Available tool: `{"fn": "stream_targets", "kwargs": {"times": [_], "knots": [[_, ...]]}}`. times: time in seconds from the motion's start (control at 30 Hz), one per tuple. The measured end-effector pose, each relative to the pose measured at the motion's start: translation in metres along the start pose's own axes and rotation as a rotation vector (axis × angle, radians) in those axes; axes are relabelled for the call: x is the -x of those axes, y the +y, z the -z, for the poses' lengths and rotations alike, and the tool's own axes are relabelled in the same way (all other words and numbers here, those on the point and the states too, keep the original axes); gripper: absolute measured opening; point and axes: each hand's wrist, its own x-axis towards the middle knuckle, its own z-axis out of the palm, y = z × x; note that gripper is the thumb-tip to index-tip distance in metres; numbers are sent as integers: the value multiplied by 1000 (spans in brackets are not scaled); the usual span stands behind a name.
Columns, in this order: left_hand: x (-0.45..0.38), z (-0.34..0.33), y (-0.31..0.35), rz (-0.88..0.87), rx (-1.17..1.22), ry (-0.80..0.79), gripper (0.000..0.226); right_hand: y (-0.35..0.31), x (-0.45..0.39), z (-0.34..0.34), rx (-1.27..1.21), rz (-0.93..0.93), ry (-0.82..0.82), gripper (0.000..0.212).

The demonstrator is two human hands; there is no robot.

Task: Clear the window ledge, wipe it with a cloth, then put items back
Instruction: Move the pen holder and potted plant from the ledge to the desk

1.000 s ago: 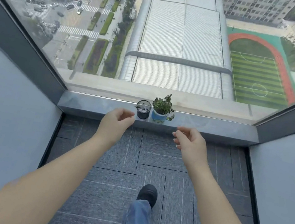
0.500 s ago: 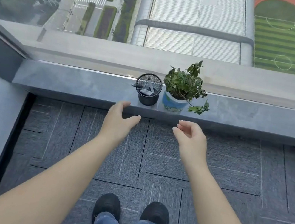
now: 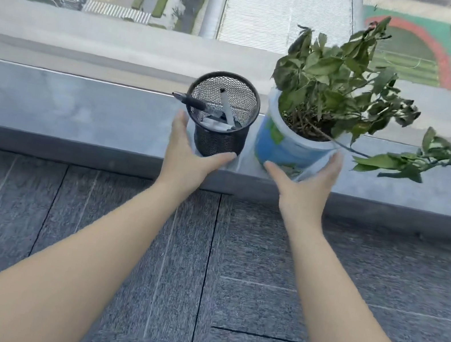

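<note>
A black mesh pen holder point(image 3: 218, 136) with pens in it stands on the grey window ledge point(image 3: 78, 111). Right beside it is a leafy plant in a blue and white pot point(image 3: 285, 148), with one branch hanging out to the right. My left hand point(image 3: 190, 155) curves around the holder, fingers at its left side and thumb at its front base. My right hand point(image 3: 303, 181) cups the pot the same way, thumb at the front and fingers at the right. Both items rest on the ledge, and neither hand has closed on its item.
The window glass rises directly behind the ledge, with streets and a sports field far below. Grey carpet tiles point(image 3: 200, 272) cover the floor under my arms. The ledge runs on to the left and right of the two items.
I have leaned in closer to the ledge. Both hands have moved forward from above the carpet and now reach around the pen holder and the pot.
</note>
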Motion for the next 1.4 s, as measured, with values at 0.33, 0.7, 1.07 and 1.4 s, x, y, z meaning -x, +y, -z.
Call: {"fn": "stream_targets", "kwargs": {"times": [0.33, 0.7, 1.07, 1.4], "knots": [[-33, -5, -5, -52, 9, 2, 86, 7, -28, -12, -78, 174, 89, 66], [-24, 8, 7, -76, -35, 39, 78, 3, -24, -16, -86, 174, 144, 85], [90, 94, 161, 20, -33, 49, 77, -155, 84, 55, -59, 146, -8, 67], [209, 215, 395, -13, -25, 133, 79, -393, 200, 133, -146, 231, -135, 73]]}}
